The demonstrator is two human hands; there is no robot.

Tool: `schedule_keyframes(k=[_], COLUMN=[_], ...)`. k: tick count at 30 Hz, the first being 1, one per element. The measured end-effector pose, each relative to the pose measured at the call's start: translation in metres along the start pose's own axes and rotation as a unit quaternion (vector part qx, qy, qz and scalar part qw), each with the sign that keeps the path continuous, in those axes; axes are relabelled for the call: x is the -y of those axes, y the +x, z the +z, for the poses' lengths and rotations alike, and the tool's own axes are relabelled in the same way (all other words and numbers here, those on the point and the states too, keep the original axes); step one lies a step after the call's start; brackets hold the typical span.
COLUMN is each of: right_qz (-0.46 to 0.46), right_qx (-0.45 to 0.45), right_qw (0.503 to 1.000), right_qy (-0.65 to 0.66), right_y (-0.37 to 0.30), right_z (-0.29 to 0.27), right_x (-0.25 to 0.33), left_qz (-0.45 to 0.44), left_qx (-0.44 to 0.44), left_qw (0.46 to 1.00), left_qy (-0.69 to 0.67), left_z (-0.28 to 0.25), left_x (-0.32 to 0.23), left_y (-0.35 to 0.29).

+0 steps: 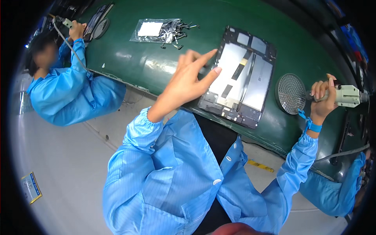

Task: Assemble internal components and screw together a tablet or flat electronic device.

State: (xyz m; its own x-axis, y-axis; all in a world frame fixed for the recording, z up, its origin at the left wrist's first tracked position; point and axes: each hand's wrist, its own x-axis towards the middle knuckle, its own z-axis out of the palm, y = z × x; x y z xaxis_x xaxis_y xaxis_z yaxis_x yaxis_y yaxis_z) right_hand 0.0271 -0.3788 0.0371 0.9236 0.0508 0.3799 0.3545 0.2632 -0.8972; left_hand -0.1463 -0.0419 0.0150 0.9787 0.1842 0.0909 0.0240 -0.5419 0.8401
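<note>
An opened tablet, its silver inner plates and black strips exposed, lies on the green bench in front of me. My left hand is at its left edge, index finger and thumb stretched apart over the rim and holding nothing; the other fingers are slightly blurred. To the right of the tablet, my right hand is wrapped round a pale electric screwdriver, held sideways. Its tip cannot be made out. Beside that hand stands a round dish with a dimpled grid surface. A blue band circles my right wrist.
A clear bag with small black parts spilling from it lies on the green bench at the back. At the left a co-worker in blue holds a similar tool. Another blue sleeve shows at right, near a grey cable.
</note>
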Motion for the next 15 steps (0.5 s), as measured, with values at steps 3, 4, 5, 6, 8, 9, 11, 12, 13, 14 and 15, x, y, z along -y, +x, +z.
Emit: schedule_keyframes(k=[3,4,5,6,8,9,11,12,13,14,15], right_qz=[-0.007,-0.007,-0.007,-0.006,-0.009,-0.011,-0.011,-0.014,-0.005,0.002,0.001], right_qx=[0.003,0.001,0.0,0.0,0.005,0.004,0.001,-0.005,-0.001,-0.005,-0.017], right_qw=[1.0,1.0,1.0,1.0,1.0,1.0,1.0,1.0,1.0,1.0,1.0], right_qy=[-0.007,-0.003,0.002,0.0,-0.003,-0.004,-0.01,-0.015,0.002,0.009,0.001], right_y=[0.001,0.001,0.001,0.0,0.002,0.002,0.0,0.001,0.003,0.003,0.002], right_z=[0.003,0.004,0.005,0.005,0.004,0.005,0.005,0.006,0.008,0.006,0.004], right_x=[0.001,-0.002,-0.003,-0.003,-0.002,0.0,0.002,0.003,-0.005,-0.005,-0.004], left_qz=[0.097,0.095,0.092,0.068,0.062,0.064,0.161,0.182,0.181,0.108,0.031], left_qx=[-0.173,-0.166,-0.161,-0.127,-0.078,-0.077,-0.108,-0.142,-0.138,-0.153,-0.163], left_qw=[0.962,0.964,0.965,0.97,0.97,0.971,0.957,0.947,0.947,0.976,0.986], left_qy=[0.19,0.186,0.184,0.198,0.22,0.219,0.215,0.225,0.226,0.107,-0.011], left_z=[-0.025,-0.039,-0.052,-0.061,-0.072,-0.072,-0.067,-0.066,-0.066,-0.063,-0.06], left_x=[0.037,0.051,0.06,0.067,0.076,0.079,0.079,0.078,0.069,0.056,0.048], left_y=[0.011,0.02,0.026,0.03,0.044,0.043,0.048,0.047,0.039,0.038,0.043])
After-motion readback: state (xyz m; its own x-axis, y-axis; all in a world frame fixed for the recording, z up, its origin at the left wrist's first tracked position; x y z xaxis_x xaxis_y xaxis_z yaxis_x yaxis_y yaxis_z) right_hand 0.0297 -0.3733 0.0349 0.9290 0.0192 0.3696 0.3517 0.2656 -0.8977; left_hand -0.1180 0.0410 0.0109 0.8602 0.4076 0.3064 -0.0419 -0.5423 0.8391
